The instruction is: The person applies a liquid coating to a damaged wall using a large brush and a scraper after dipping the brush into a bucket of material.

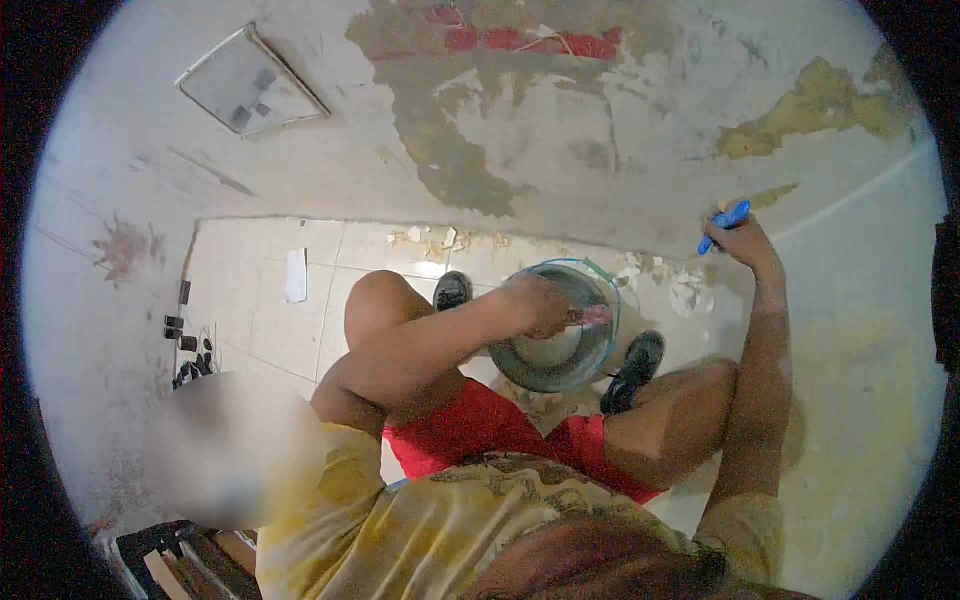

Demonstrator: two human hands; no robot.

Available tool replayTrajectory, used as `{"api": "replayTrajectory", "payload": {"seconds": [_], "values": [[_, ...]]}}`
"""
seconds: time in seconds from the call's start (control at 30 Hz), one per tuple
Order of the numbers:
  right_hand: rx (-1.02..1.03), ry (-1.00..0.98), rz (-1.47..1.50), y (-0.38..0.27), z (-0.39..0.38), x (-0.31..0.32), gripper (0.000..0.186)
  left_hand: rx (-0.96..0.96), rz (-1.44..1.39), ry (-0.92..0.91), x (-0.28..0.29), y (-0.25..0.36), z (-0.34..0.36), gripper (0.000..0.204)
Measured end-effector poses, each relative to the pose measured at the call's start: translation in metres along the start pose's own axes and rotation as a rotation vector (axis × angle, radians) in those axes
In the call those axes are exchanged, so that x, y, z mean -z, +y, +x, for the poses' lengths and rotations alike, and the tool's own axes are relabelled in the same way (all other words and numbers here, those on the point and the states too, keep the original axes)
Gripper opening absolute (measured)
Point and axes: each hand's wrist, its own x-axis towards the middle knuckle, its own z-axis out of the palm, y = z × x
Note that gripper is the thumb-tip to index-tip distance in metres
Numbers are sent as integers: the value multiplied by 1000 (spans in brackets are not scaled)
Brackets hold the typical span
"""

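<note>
My left hand (538, 304) reaches over a round grey bucket (552, 380) on the floor between my feet. Its fingers are closed on a small pinkish-red piece (594, 315), whose kind I cannot make out. Inside the bucket shows something pale, partly covered by the hand. Raised to the right, beside the wall, my right hand (745, 243) is wrapped round a blue-handled tool (738, 212). The tool's working end cannot be made out. A thin blue handle (618, 300) loops along the bucket's rim.
The wall (660, 190) ahead has bare grey and yellowish patches and a red strip (540, 42). Flakes of loose coating (450, 238) lie along its foot on the tiles. A white sheet (297, 275) lies left; dark items and cables (190, 350) sit by the left wall.
</note>
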Motion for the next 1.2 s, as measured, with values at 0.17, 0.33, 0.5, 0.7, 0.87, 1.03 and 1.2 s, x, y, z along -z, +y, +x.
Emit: {"api": "replayTrajectory", "payload": {"seconds": [0.17, 0.33, 0.5, 0.7, 0.87, 1.03, 1.2], "values": [[-38, -10, -58, -33, 2, -1, 49, 165, -37, 31, -11, -4, -20, 27], [-26, -24, -62, -65, 8, -18, 42, 208, -54, -49, 6, 11, -29, 28], [-12, -25, 514, -84, 30, -72, 36, 134, 13, -1, -8, 2, -31, 27], [-59, 104, 445, -80, 53, -68, 38, 29, -39, 214, -18, -2, -27, 24], [-45, 205, 666, -63, 44, -40, 34, 108, 51, -95, 5, 4, -25, 37], [-16, 222, 716, -82, 31, -51, 32, 30, 3, 19, -12, -5, -35, 51], [69, 288, 738, -54, 40, -46, 37, 42, -61, -10, 10, 10, -39, 63]]}}
